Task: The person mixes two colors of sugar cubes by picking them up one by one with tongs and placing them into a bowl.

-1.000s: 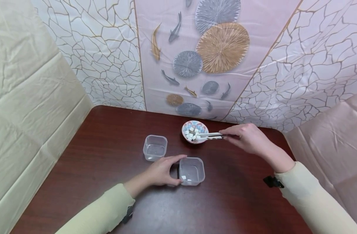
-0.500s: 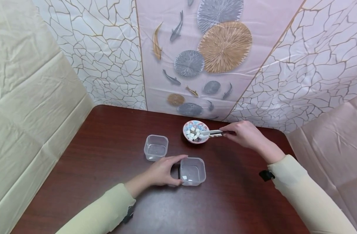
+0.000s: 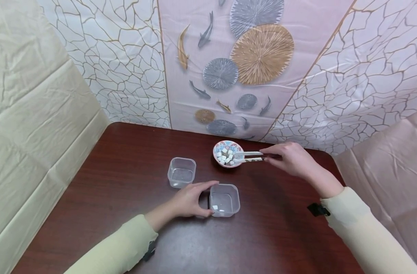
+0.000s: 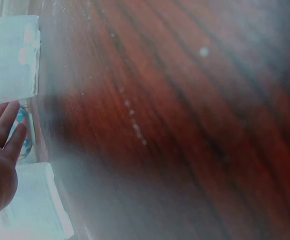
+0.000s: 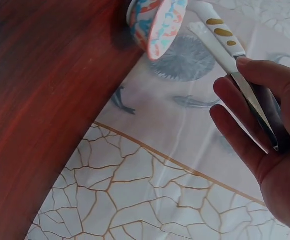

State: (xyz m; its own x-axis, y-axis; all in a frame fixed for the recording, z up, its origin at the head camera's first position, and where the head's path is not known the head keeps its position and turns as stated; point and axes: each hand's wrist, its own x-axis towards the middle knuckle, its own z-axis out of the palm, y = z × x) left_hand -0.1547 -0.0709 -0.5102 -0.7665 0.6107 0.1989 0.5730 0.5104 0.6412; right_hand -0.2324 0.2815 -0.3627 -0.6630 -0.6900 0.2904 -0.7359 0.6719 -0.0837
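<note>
In the head view, my left hand spans the left side of a clear plastic container, its thumb at the near corner and a finger at the far corner. A couple of small white cubes lie inside. My right hand pinches small tongs, whose white arms stand apart. Their tips reach into the right side of a patterned bowl with several white cubes. Seen from the right wrist, the tongs have gold spots and a metal rear end. Whether a cube sits between the tips cannot be told.
A second clear container stands left of the bowl, just behind my left hand, with a small white piece at its near edge. The dark wooden table ends at a patterned cloth behind the bowl.
My right hand moved slightly left, then back right. The tongs' arms came together half a second ago and are spread again now, still at the bowl. My left hand and both containers have stayed put.
</note>
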